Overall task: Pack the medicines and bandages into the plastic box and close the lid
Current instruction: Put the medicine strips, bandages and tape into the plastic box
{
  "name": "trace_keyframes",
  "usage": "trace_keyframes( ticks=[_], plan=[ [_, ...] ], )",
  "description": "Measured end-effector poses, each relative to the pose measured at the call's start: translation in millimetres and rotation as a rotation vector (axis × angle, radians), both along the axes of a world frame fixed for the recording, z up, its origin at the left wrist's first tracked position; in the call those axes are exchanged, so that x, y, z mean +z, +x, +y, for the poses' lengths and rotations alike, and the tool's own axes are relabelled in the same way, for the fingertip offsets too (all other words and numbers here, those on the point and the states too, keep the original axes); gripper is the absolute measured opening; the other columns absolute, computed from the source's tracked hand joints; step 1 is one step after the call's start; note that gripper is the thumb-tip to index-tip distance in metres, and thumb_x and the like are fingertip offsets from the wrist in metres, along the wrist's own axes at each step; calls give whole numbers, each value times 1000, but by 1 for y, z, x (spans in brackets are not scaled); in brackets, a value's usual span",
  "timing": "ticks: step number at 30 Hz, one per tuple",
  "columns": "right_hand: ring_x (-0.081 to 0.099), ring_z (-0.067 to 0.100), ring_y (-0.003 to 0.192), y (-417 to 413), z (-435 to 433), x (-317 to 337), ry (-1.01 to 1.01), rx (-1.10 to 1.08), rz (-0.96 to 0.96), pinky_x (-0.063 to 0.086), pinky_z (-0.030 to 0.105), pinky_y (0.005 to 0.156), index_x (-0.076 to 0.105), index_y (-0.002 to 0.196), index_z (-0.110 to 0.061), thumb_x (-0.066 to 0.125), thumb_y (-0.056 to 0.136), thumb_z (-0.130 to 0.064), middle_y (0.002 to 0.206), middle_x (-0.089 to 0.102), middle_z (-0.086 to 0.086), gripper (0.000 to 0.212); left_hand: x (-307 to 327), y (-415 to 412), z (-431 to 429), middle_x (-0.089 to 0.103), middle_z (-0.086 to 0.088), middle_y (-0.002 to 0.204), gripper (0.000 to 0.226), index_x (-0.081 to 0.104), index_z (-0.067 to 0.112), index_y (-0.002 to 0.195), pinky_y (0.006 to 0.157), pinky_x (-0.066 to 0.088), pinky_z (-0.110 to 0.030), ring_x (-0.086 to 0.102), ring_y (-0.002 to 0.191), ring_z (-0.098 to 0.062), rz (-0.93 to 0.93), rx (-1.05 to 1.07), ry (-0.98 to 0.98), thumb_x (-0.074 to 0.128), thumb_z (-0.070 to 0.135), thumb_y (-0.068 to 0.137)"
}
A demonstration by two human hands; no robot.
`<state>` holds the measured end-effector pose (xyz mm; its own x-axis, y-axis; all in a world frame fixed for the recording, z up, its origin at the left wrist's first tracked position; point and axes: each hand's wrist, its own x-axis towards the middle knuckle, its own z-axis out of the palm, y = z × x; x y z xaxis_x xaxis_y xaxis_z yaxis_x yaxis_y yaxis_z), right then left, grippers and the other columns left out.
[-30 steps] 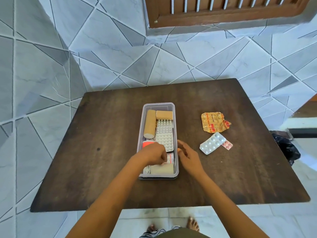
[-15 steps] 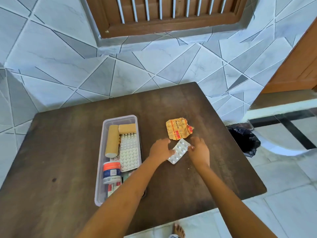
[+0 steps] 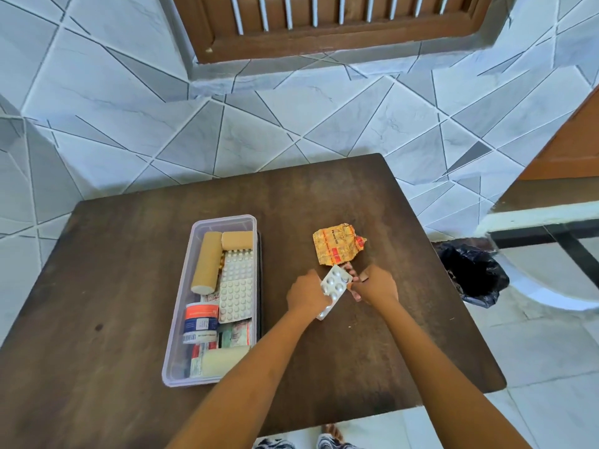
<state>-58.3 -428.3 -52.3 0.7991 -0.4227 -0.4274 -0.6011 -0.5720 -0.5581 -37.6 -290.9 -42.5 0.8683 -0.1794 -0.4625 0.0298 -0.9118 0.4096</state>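
A dark wooden table (image 3: 113,286) stands against a wall of grey geometric tiles. On it a clear plastic box (image 3: 223,222), lid off, holds two tan bandage rolls (image 3: 205,262), white blister sheets (image 3: 236,286), a small jar with an orange and blue label (image 3: 201,320) and a pale roll (image 3: 223,359) at its near end. To the right of the box lies a crumpled orange foil strip (image 3: 335,243). Just below it, the left hand (image 3: 306,294) grips a silver blister pack (image 3: 335,286), tilted up off the table, while the right hand (image 3: 377,286) pinches a small pink blister strip (image 3: 351,272) beside it.
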Motion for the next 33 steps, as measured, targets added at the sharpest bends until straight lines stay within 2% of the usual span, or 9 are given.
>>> trace_keyframes(
  ticks=[4,6,8,12,16,21,25,30,33],
  plan=[
    [64,27,74,-10,3,2,41,-26,-65,44,29,58,58,78,-9,60,76,-18,76,67,11,10,5,1,3,61,-12,118,34,56,8,110,82,51,-37,60,107,-28,19,18,-9,64,28,83],
    [63,28,81,-16,5,9,71,-57,-111,46,30,64,62,89,-7,60,81,-20,79,64,9,15,11,1,6,66,-11,103,9,60,13,85,72,49,-36,63,97,-29,-18,89,-123,62,22,84],
    [66,30,84,-20,9,16,151,-95,-179,54,37,74,64,92,-6,62,82,-17,83,68,11,15,20,4,16,62,-9,80,27,47,18,63,62,43,-35,60,79,-26,-78,165,-250,66,21,81],
    [64,23,68,-19,40,38,314,-99,-294,61,32,64,63,69,-12,65,80,-10,72,65,10,12,62,12,68,70,-14,89,15,58,12,77,74,54,-44,66,81,-27,-253,303,-469,68,21,82],
    [57,10,58,-8,94,59,435,13,-324,49,20,51,62,61,-23,70,77,-12,63,64,-3,21,75,17,147,61,-6,72,13,66,4,87,53,50,-24,55,61,-19,-299,402,-522,58,14,91],
    [62,17,62,5,138,62,461,24,-357,53,34,64,58,67,-23,76,71,-12,63,65,0,22,48,8,190,53,-8,73,13,59,14,73,67,43,-29,47,71,-18,-114,218,-186,59,11,86],
    [62,22,65,4,156,59,434,51,-360,57,45,73,51,73,-24,73,73,-4,68,63,6,30,41,-6,173,64,-14,101,29,57,15,112,76,50,-33,64,93,-30,-119,161,-82,58,8,84],
    [65,22,74,9,175,56,317,151,-423,58,37,75,66,78,-14,70,79,-9,81,70,10,6,38,-22,154,58,-9,126,29,51,13,125,93,50,-35,62,110,-28,-232,-34,247,46,14,96],
    [68,25,87,13,186,55,235,190,-449,55,34,83,72,95,-3,64,83,-8,97,74,15,15,39,-19,156,53,-10,133,34,52,11,127,92,49,-35,63,109,-27,-242,-150,317,52,20,93]
  ],
)
